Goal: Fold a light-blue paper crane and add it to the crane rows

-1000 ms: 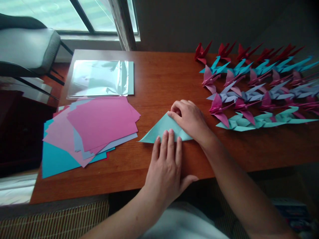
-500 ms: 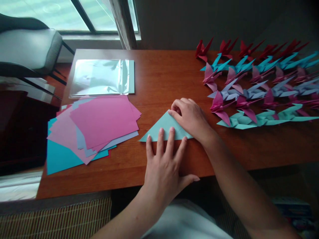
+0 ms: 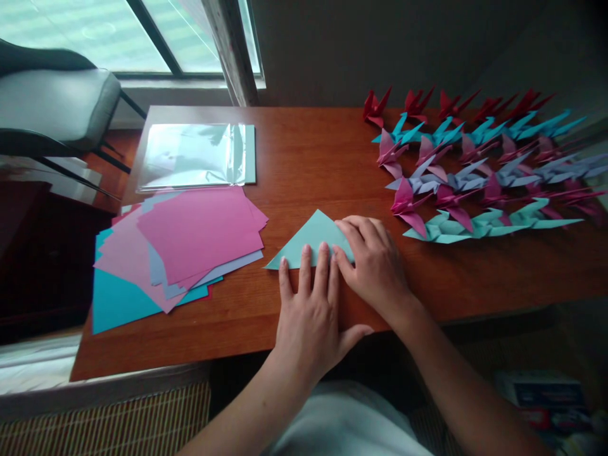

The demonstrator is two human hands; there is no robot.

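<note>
**Right hand leaves top corner of mint triangle**

Mint-green, triangular folded paper [image 3: 308, 237] lies on the brown wooden desk [image 3: 308, 152], center of frame, point up. Change: right hand [image 3: 377, 269] is off the top corner, now uncovered, and sits over the triangle's right end. Its fingers are bent against the paper; can't tell if they pinch it. Left hand [image 3: 311, 316], lower center, keeps its fingers extended, tips on the bottom edge, gripping nothing. Probably means corner matching is done and the long edge is being pressed. Fanned pile of pink, lilac and blue paper sheets [image 3: 204, 234] left of center, multicolored rows of folded paper birds [image 3: 403, 206] upper right; neither touched.
</note>
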